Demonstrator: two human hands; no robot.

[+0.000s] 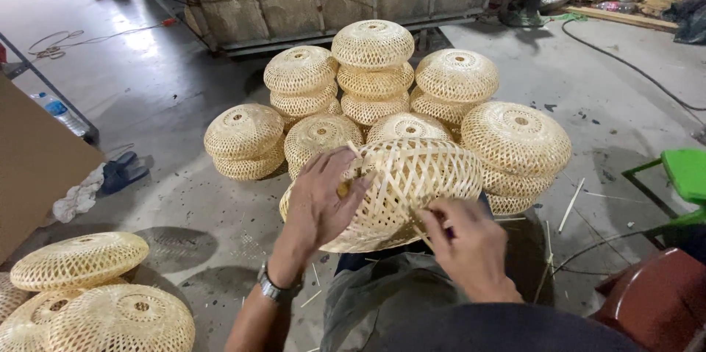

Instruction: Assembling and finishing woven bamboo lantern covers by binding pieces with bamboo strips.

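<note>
A round, open-weave bamboo basket [412, 183] rests tilted on my lap in the head view. My left hand [323, 201], with a watch on the wrist, is spread over the basket's left side and holds it steady. At the lower rim, my right hand [467, 245] pinches a thin bamboo strip of the weave. Loose strip ends stick out of the top of the basket near my left fingers.
Stacks of finished woven baskets [375, 65] stand on the concrete floor just ahead. More lie at the lower left [81, 260]. A metal cart [331, 2] full of baskets is behind. A green stool [684, 175], a red seat [658, 297] and cardboard [37, 161] flank me.
</note>
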